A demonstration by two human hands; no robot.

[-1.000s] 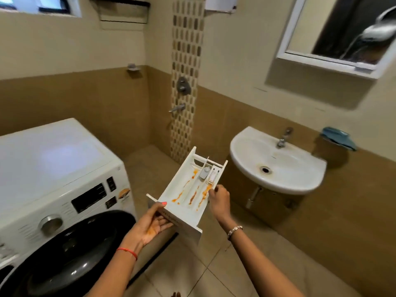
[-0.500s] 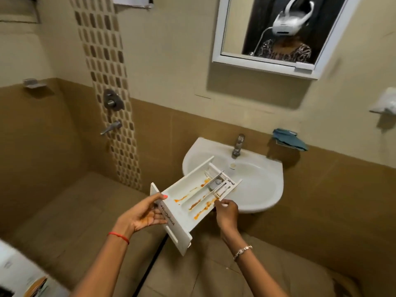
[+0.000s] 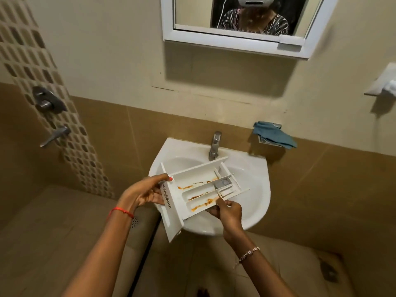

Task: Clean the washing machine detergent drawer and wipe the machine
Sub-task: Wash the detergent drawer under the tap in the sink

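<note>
- Nearest, two bare forearms reach in from the lower edge. A red thread (image 3: pixel 122 211) circles the left wrist and a beaded bracelet (image 3: pixel 249 254) the right.
- The left hand (image 3: pixel 145 194) grips the front panel of the white detergent drawer (image 3: pixel 199 190), with the thumb laid over the panel's top edge and the fingers curled against the face with the printed brand name.
- The right hand (image 3: pixel 229 215) holds the drawer's near long side, thumb on the rim and fingers tucked underneath.
- The drawer spans the gap between both hands, tilted. Its front panel hangs low at the left and its rear end points up toward the tap (image 3: pixel 215 144).
- Orange-brown residue (image 3: pixel 201 203) streaks the floors of its long compartments.
- The drawer is held over the basin of the white sink (image 3: pixel 257 168) — whether it touches the rim cannot be told.
- Beyond, a blue cloth (image 3: pixel 274 136) is draped on a wall holder right of the tap.
- Higher up hangs a white-framed mirror (image 3: pixel 235 41), and at far left a shower valve (image 3: pixel 48 101) sits above its spout (image 3: pixel 55 136).
</note>
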